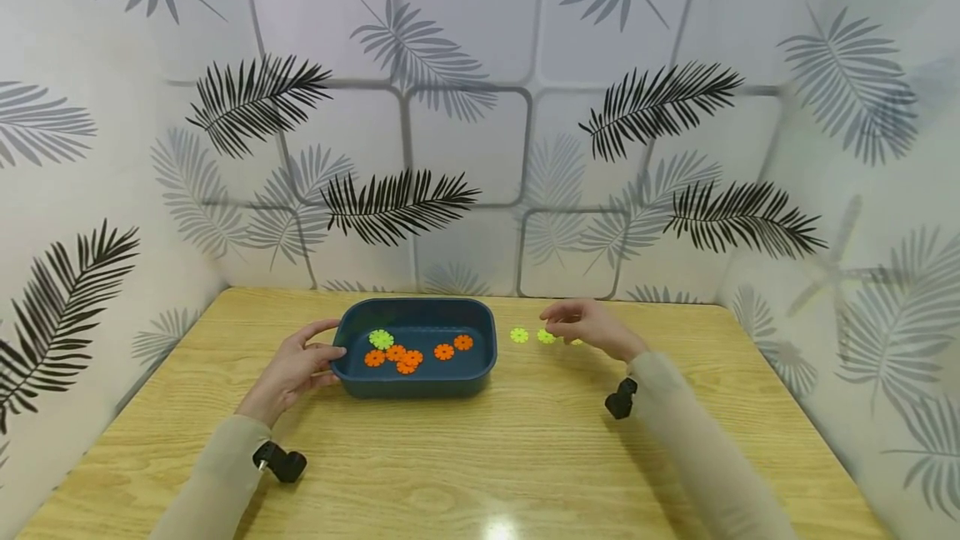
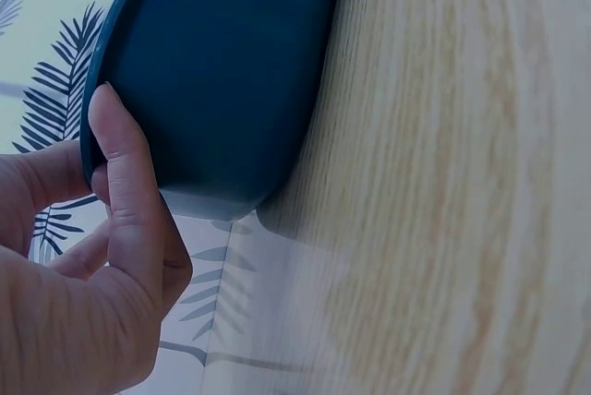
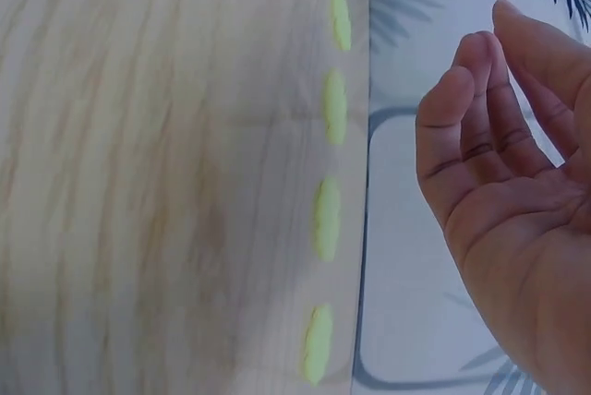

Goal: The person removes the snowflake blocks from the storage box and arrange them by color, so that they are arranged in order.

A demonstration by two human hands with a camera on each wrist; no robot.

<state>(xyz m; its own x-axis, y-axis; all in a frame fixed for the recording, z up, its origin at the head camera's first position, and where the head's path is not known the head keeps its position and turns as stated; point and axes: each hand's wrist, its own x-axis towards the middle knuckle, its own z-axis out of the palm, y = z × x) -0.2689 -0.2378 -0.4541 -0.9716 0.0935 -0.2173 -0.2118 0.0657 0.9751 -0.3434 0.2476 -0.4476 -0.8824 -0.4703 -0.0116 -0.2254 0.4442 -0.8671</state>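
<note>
My left hand [image 1: 288,369] grips the left end of a dark blue rectangular tray [image 1: 420,387], its thumb over the rim in the head view. The left wrist view shows fingers [image 2: 125,146] against the tray's outer wall. Inside lie several orange notched discs [image 1: 444,352] and yellow-green ones [image 1: 381,339] at the left. My right hand [image 1: 588,327] hovers right of the tray, above a row of yellow-green notched discs [image 1: 519,336]. It partly hides that row in the head view. In the right wrist view its fingers are loosely bent with nothing between them, and several discs [image 3: 327,218] show in line.
Everything stands on a light wood-grain table [image 1: 525,457]. A pale wall covering [image 1: 472,148] with a leaf pattern rises behind the table's back edge and along both sides. Each sleeved wrist carries a small black device [image 1: 281,462].
</note>
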